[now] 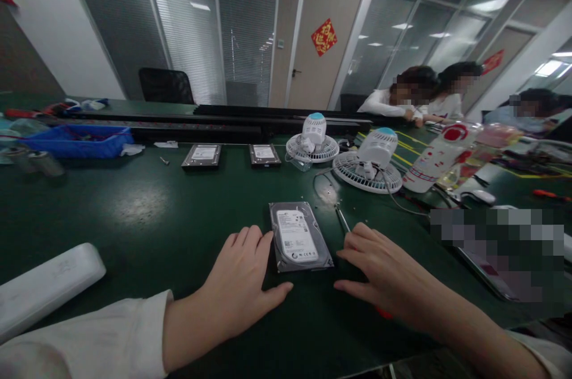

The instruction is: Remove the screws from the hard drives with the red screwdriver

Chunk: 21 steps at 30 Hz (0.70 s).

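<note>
Sleeve (111, 334); left hand (241, 280) spread (beside hard drive (295, 239))

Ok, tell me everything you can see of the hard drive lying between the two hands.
The hard drive is a flat, rectangular, grey unit that looks metal. A white label with rounded corners covers much of its top; most of its print is too small to read. It lies flat, label up, slightly turned, on the dark green table. The left hand is at its left edge, contact unclear; the right hand appears just clear of its right side.
</note>
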Each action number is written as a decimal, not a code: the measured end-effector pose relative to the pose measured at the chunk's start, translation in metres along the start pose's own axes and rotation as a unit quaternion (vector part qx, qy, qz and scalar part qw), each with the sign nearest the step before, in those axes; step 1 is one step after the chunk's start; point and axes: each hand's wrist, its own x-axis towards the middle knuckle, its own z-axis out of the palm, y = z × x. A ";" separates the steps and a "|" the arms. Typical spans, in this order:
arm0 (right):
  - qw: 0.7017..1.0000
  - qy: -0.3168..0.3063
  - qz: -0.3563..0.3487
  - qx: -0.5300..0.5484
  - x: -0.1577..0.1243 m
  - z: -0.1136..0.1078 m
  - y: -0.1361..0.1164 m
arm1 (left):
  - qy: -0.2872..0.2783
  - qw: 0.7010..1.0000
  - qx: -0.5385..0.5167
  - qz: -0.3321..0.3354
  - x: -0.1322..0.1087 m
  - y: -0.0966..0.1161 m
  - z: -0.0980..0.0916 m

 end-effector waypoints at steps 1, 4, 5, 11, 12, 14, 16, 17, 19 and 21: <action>1.000 -0.015 -0.006 0.013 0.005 -0.002 0.001 | 0.001 1.000 0.004 0.002 0.000 0.000 0.000; 0.999 -0.042 -0.013 0.032 0.014 -0.006 0.002 | -0.001 1.000 0.012 0.014 0.000 0.000 -0.003; 0.998 -0.050 -0.014 0.035 0.016 -0.007 0.002 | -0.001 1.000 0.015 0.018 0.001 0.000 -0.004; 0.993 -0.073 -0.050 0.073 0.020 -0.006 0.002 | -0.001 0.999 0.038 0.039 0.003 0.003 -0.008; 0.993 -0.070 -0.052 0.075 0.021 -0.006 0.002 | -0.001 0.998 0.042 0.042 0.004 0.003 -0.009; 0.994 -0.058 -0.057 0.077 0.023 -0.006 0.002 | -0.003 0.998 0.050 0.045 0.005 0.003 -0.010; 0.994 -0.049 -0.058 0.076 0.026 -0.007 0.002 | -0.003 0.997 0.060 0.047 0.006 0.003 -0.011; 0.994 -0.046 -0.060 0.075 0.029 -0.007 0.001 | -0.004 0.997 0.066 0.048 0.006 0.002 -0.012; 0.995 -0.042 -0.067 0.068 0.035 -0.009 0.000 | -0.007 0.996 0.078 0.045 0.007 0.001 -0.015; 0.995 -0.035 -0.080 0.054 0.042 -0.010 -0.002 | -0.016 0.995 0.094 0.035 0.008 -0.001 -0.018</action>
